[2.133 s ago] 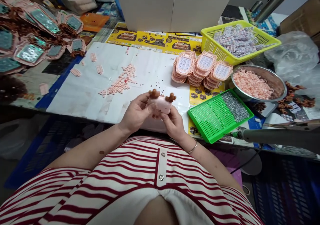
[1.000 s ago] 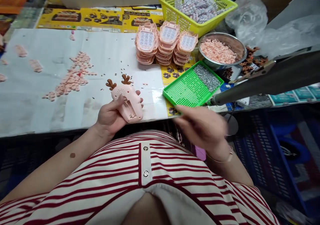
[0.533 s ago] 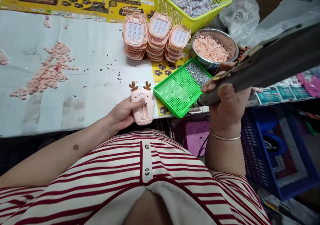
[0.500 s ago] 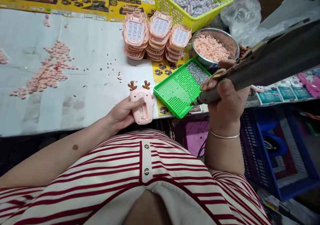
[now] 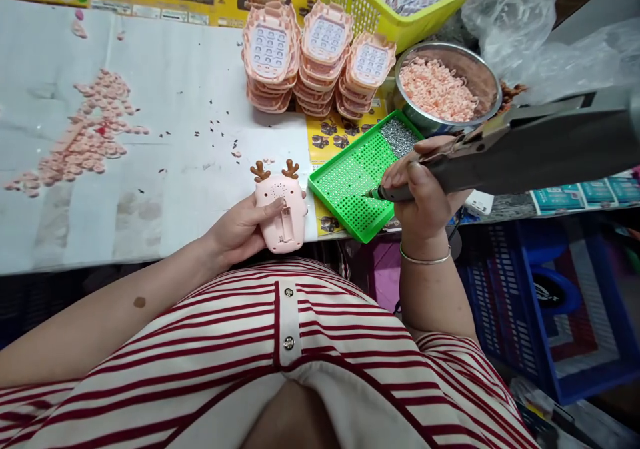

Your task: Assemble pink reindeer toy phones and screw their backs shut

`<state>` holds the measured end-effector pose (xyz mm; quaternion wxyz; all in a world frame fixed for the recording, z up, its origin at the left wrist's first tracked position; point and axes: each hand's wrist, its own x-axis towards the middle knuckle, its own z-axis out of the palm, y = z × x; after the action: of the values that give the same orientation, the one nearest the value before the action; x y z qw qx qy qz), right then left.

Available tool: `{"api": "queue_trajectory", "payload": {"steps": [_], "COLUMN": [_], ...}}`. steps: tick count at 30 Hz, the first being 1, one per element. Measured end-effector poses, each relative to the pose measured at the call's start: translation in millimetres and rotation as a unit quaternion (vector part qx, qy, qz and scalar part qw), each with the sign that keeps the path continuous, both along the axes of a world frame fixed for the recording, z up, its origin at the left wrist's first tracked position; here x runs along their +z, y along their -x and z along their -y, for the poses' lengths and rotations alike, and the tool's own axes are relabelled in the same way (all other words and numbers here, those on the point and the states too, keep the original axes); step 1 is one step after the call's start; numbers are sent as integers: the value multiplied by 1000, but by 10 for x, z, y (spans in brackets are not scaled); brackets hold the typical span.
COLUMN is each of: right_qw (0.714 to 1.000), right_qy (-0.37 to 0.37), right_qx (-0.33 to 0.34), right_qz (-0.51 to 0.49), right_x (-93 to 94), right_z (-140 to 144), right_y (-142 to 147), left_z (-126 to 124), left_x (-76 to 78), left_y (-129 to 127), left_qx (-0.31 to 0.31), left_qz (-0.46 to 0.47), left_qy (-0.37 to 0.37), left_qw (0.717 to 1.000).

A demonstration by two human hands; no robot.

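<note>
Bench [image 5: 150, 189] layout, left to right. Loose pink buttons [image 5: 85, 139] lie scattered on the white sheet at far left, well apart from your hands.

Left hand [image 5: 240, 229]: your fingers are wrapped around the pink deer-shaped toy case [image 5: 280, 209], back side up, antlers pointing away from you, at the near edge of the bench. The open battery slot faces the camera. Judgement: keep that face level and your thumb clear of the screw holes, so the driver can come down square.

Behind it stand three stacks of pink keypad fronts [image 5: 315, 56], untouched.

Green screw tray [image 5: 350, 182] sits just right of the case, with loose screws [image 5: 397, 136] heaped in its far corner. Right hand [image 5: 425, 196]: your fingers are closed around the grey electric screwdriver [image 5: 500, 156], its tip down over the tray's grid. Whether a screw is on the bit is too small to tell. Judgement: seat the bit straight into one screw head and lift vertically, so the screw does not cock on the tip.

Steel bowl [image 5: 487, 79] of pink parts and the yellow basket [image 5: 400, 32] sit beyond the tray.
</note>
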<state>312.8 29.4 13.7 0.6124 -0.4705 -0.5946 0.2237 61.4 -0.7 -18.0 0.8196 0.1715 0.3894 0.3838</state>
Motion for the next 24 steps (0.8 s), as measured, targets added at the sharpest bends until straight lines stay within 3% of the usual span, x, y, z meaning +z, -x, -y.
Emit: {"api": "queue_trajectory", "payload": {"steps": [4, 12, 15, 19, 21, 24], "right_qw": [1000, 996, 996, 993, 990, 983], "right_qy": [10, -23, -68, -107, -117, -95], "right_qx": [1, 75, 57, 44, 72, 145], "right_qz": [-16, -39, -23, -9, -24, -55], "right_x": [-27, -56, 54, 348, 450, 457], "right_z": [-7, 22, 36, 111, 169, 250], "right_y": [11, -15, 35, 290, 463, 690], "left_z": [-4, 3, 22, 78, 105, 119], "left_x": [2, 28, 47, 59, 56, 45], "left_y": [3, -20, 0, 29, 33, 32], "left_qx": [-6, 4, 9, -18, -25, -23], "left_qz": [-9, -17, -22, -31, -30, -26], "left_qy": [3, 3, 7, 31, 43, 38], "left_qw": [1000, 1000, 1000, 999, 998, 999]}}
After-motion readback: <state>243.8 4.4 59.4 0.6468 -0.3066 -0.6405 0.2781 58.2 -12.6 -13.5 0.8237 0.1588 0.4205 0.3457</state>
